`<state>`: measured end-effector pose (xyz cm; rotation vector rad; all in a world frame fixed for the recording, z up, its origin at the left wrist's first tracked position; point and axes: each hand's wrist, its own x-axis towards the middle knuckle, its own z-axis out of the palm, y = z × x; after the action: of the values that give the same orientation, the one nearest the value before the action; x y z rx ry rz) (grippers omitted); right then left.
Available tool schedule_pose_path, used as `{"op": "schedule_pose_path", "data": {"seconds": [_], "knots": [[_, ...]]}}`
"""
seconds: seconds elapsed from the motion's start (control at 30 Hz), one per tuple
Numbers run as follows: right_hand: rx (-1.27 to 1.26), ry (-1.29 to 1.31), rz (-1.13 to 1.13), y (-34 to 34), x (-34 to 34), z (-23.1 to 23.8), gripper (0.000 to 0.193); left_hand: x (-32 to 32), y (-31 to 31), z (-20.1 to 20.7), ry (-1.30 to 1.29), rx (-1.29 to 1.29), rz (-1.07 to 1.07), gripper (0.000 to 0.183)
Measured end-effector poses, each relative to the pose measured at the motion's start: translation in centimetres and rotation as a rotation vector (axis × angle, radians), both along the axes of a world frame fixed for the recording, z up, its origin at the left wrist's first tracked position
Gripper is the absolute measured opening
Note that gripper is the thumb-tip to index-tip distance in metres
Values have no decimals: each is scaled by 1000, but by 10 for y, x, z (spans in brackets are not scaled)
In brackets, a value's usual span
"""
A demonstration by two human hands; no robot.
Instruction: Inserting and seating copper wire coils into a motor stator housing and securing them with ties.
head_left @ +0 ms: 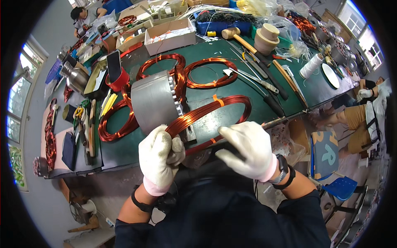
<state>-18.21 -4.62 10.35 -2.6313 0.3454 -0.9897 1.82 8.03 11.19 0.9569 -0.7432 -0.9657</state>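
Copper coil (215,108) — glossy, orange-taped loop

Both hands wear white knitted cloth gloves with a soft, matt, slightly fuzzy weave: the left hand (160,159) closes round a loop of glossy copper wire coil (206,110), and the right hand (247,148) presses on the same loop at the near edge of the bench (231,120), whose top is a dark green, faintly shiny mat. The stator core (155,101) is dull grey metal with a smooth, brushed-looking outer face. Toward the far edge lie a mallet (244,41) with a pale wooden head and a matt brown cardboard box (170,36).
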Motion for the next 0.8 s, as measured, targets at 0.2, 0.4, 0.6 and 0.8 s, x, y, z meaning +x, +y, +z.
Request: {"op": "schedule_pose_path", "data": {"seconds": [0.2,0.4,0.6,0.8], "knots": [[262,204,55,-14,13,-19,20,-9,8,-11,-338,46,8,40],[228,509,145,-33,14,-43,21,-13,-2,1,-778,-87,-6,39],[329,229,130,-33,20,-45,15,-11,0,1,-516,63,0,35],[248,211,-1,-23,10,-42,15,-1,0,-2,-372,167,-9,36]]}}
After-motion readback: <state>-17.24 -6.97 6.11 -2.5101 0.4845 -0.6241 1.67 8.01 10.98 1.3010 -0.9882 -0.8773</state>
